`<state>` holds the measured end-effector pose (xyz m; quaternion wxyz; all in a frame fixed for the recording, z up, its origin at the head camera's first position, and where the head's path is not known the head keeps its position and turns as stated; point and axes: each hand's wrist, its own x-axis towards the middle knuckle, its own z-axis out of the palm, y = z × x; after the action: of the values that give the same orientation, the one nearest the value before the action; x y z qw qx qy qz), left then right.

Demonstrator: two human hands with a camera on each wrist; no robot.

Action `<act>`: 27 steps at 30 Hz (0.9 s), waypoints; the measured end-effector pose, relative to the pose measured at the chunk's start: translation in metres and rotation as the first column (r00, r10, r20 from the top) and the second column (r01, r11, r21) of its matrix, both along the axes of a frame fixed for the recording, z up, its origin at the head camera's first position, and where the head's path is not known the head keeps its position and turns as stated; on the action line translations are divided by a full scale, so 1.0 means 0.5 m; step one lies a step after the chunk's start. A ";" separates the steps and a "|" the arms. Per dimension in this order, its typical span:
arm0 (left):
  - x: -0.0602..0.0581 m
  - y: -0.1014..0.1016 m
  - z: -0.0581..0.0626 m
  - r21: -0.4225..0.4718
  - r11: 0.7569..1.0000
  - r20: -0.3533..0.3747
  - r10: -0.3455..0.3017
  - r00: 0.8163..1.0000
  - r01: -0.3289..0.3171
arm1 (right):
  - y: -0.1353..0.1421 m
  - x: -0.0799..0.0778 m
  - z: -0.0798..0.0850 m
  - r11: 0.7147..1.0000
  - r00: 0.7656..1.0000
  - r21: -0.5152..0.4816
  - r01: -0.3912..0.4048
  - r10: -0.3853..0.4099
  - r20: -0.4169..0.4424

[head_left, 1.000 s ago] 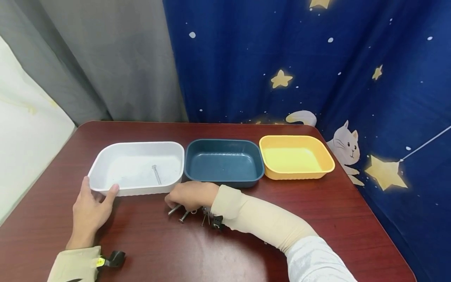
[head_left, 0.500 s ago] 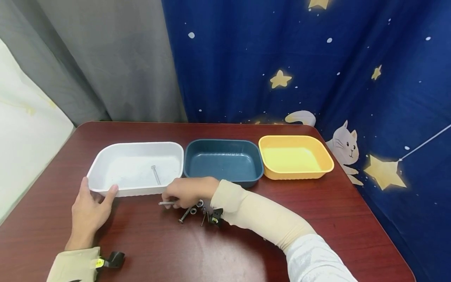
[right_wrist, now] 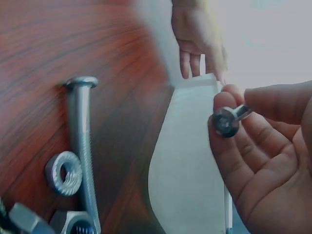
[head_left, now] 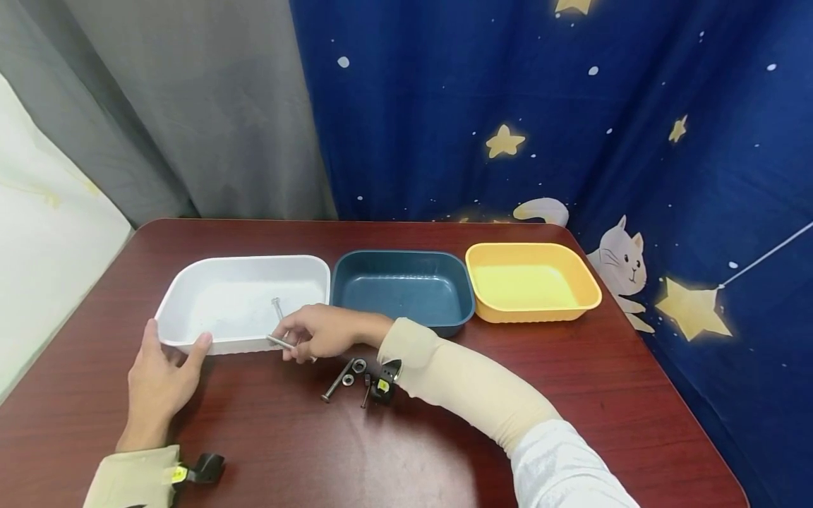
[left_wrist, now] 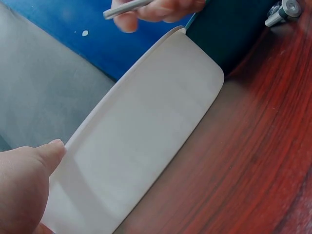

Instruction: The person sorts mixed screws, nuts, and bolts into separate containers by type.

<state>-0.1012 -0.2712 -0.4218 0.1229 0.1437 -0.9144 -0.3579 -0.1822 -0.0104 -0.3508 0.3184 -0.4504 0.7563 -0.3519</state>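
Note:
My right hand [head_left: 327, 330] pinches a silver bolt [right_wrist: 225, 122] between thumb and fingertips, over the near right rim of the white tray [head_left: 254, 344]. The bolt's shank also shows at the top of the left wrist view. Inside that tray lies another long bolt [head_left: 276, 306], partly behind my right hand. My left hand [head_left: 159, 384] holds the tray's near left corner, thumb on the front wall and fingers round the side. On the table below my right hand are a bolt [head_left: 336, 382], a large nut [head_left: 359, 365], a smaller nut [head_left: 348, 379] and a thin screw [head_left: 365, 396].
A dark teal tray [head_left: 406, 255] stands directly right of the white one, and a yellow tray [head_left: 533, 316] beyond it. All three stand in a row on the brown table [head_left: 286, 444]. Curtains [head_left: 413, 106] hang behind the table's far edge.
My right hand has lifted the bolt off the table and carried it up and leftward to the white tray's rim. My left hand stays at the tray corner.

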 end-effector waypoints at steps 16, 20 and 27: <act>-0.005 -0.001 -0.003 0.003 1.000 -0.004 0.001 1.000 -0.001 | -0.048 -0.021 -0.021 0.837 0.734 -0.161 0.523 -0.346 0.584; -0.005 -0.001 -0.003 0.008 1.000 -0.003 0.004 1.000 -0.004 | -0.066 -0.025 -0.029 0.745 0.612 -0.146 0.650 -0.401 0.681; -0.007 -0.002 -0.006 0.002 1.000 -0.003 0.006 1.000 -0.006 | -0.092 -0.034 -0.035 0.616 0.430 -0.078 0.784 -0.448 0.784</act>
<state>-0.1046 -0.2723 -0.4250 0.1254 0.1458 -0.9135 -0.3585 -0.1994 -0.0562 -0.3684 0.3125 -0.0198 0.5883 -0.7456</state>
